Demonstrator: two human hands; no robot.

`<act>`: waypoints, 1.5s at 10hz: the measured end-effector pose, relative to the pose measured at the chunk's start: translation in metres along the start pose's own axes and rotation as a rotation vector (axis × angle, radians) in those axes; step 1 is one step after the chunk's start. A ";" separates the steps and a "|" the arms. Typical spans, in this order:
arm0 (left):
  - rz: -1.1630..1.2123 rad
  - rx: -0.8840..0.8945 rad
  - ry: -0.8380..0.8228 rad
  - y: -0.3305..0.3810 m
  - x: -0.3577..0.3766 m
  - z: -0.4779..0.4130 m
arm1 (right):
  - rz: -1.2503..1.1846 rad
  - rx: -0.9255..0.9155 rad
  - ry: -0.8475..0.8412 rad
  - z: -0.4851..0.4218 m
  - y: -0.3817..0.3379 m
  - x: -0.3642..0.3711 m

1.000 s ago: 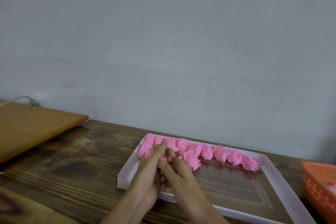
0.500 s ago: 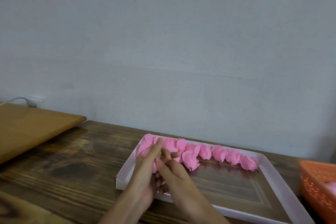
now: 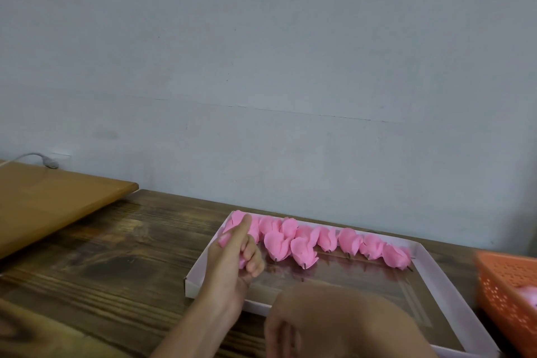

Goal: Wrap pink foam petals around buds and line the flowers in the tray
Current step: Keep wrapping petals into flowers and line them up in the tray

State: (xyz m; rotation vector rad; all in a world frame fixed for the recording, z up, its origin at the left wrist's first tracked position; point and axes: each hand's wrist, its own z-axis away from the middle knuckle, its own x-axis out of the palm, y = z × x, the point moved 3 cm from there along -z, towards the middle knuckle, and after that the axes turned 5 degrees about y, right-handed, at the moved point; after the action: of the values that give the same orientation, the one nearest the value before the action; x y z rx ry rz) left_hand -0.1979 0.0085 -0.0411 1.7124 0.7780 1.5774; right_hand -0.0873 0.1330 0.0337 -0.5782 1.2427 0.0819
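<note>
The pink foam flower being wrapped (image 3: 224, 239) sits in the left hand (image 3: 232, 261), just left of centre in the lower frame, above the left end of the tray. The fingers curl round it and the thumb stretches up along its side, so only slivers of pink show. The likeliest mishap is the wrap springing open: foam petals tend to push back, and one hand alone holds them. The right hand (image 3: 334, 325) is a blur at bottom centre (fingers seemingly bent, though I cannot tell whether it holds anything). Setting the flower down carelessly could also knock its neighbours, which lean on one another. The shallow white cardboard tray with a brown floor (image 3: 430, 267) holds a row of finished pink foam flowers (image 3: 348, 240) along its far wall, dark stem tips pointing toward the near side, two of them sitting forward of the line. At the right edge, an orange perforated plastic basket (image 3: 505, 291) holds something pink, mostly cut off, probably loose petals. Both containers rest on the dark wooden table (image 3: 101, 256).
</note>
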 end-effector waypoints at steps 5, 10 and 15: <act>0.010 -0.019 0.013 -0.006 -0.002 -0.005 | 0.019 -0.155 0.042 -0.016 0.004 0.011; -0.022 -0.039 0.003 -0.013 -0.003 -0.006 | -0.078 -0.220 0.027 -0.010 0.009 0.006; -0.027 -0.040 -0.004 -0.013 -0.004 -0.009 | -0.012 -0.093 0.062 -0.016 0.010 0.022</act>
State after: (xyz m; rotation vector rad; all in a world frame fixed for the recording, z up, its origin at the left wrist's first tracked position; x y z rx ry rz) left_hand -0.2066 0.0135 -0.0535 1.6690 0.7595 1.5606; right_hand -0.0977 0.1283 0.0069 -0.6730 1.3003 0.1127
